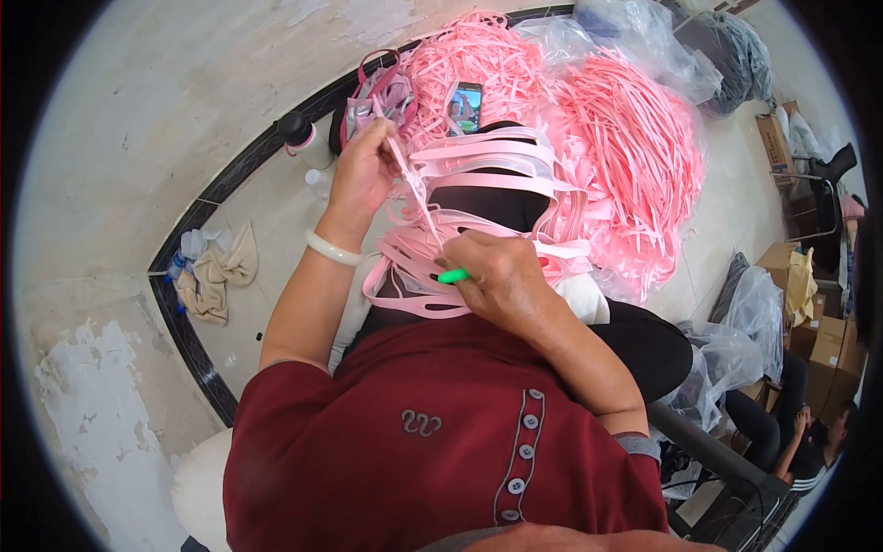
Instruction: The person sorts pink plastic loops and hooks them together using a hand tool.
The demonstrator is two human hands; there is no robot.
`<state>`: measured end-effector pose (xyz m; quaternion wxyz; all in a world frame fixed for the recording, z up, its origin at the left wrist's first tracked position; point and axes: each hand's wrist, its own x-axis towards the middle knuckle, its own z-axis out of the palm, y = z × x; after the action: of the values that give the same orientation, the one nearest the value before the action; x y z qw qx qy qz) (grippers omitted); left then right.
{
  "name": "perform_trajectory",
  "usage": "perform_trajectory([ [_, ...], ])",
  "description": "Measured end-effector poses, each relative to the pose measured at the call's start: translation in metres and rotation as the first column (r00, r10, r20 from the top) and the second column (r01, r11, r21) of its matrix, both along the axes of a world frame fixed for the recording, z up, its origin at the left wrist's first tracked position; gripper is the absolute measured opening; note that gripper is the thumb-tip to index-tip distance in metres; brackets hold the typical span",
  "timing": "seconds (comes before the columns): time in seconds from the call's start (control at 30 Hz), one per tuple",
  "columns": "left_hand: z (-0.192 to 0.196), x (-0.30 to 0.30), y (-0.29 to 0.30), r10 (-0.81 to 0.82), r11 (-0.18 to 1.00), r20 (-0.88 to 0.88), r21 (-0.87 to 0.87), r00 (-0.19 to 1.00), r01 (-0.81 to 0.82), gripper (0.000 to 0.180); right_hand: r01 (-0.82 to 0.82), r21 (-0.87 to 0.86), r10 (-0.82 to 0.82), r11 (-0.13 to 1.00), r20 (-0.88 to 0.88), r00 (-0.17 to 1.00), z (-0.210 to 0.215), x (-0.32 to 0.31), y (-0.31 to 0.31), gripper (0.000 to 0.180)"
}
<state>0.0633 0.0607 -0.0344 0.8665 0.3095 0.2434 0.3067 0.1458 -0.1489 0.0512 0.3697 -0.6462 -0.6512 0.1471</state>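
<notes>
My left hand (365,167), with a pale bangle on its wrist, pinches the upper end of a pink strap (418,189). The strap runs taut and slanting down to my right hand (498,278). The closed fingers of that hand meet the strap's lower end and also hold a small tool with a bright green handle (454,275). A dark tip shows on the tool, but its exact kind cannot be made out. Under both hands, loops of flat pink straps (497,156) lie across my black-clad lap.
Large heaps of pink strips (635,156) lie beyond my lap, with a phone (466,108) among them. A black-capped bottle (299,133) and a pink bag (382,92) stand at the left. Cardboard boxes (828,342), clear plastic (727,359) and another person (809,451) are at the right.
</notes>
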Motion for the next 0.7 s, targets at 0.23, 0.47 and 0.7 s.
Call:
perform_trajectory([
  [0.23, 0.044, -0.030, -0.019, -0.009, 0.918, -0.199, 0.387, 0.980, 0.087, 0.023, 0.046, -0.202, -0.140, 0.978, -0.481, 0.865, 0.007, 0.030, 0.024, 0.019],
  [0.47, 0.054, -0.051, -0.055, 0.080, 0.839, -0.179, 0.544, 0.981, 0.031, 0.028, -0.052, -0.209, -0.053, 0.977, -0.468, 0.882, 0.023, 0.036, 0.056, 0.027],
  [0.7, 0.056, -0.039, -0.082, -0.157, 0.713, -0.284, 0.630, 0.946, 0.307, 0.049, -0.072, -0.173, -0.049, 0.982, -0.609, 0.791, 0.027, 0.027, 0.053, 0.031],
])
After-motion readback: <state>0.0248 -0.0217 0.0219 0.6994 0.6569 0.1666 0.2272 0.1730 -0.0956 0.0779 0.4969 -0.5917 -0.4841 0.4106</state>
